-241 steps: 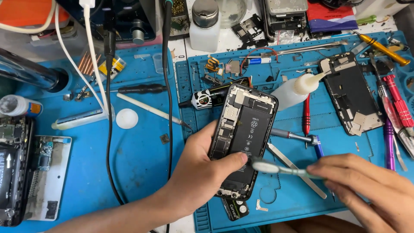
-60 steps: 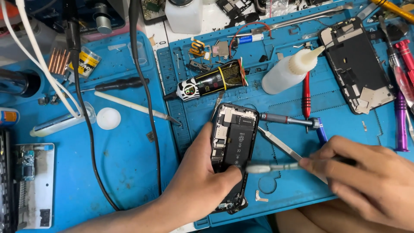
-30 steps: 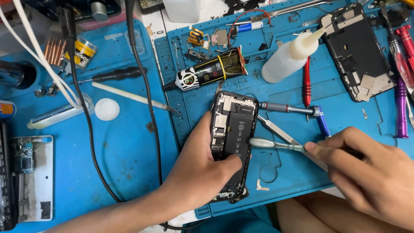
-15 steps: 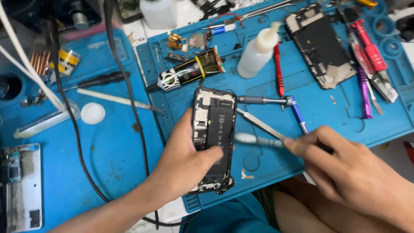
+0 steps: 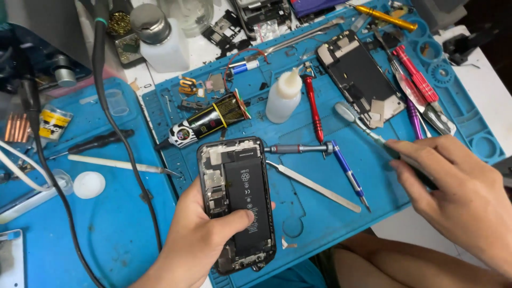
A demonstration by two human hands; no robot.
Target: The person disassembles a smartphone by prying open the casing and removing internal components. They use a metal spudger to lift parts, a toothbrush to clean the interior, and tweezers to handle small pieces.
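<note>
Brush [image 5: 368, 130] handle hidden inside right hand [image 5: 458, 192]; circuit board [image 5: 10, 261] cut by edge.

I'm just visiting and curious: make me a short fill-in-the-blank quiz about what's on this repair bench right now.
1. The left hand holds an opened ____, its battery showing.
2. The right hand holds a brush above the ____-coloured mat.
3. The squeeze bottle beside the red screwdriver stands ____.
4. The flat metal tweezers lie on the mat, to the ____ of the phone as the camera sees it.

Missing words: phone; blue; upright; right
</note>
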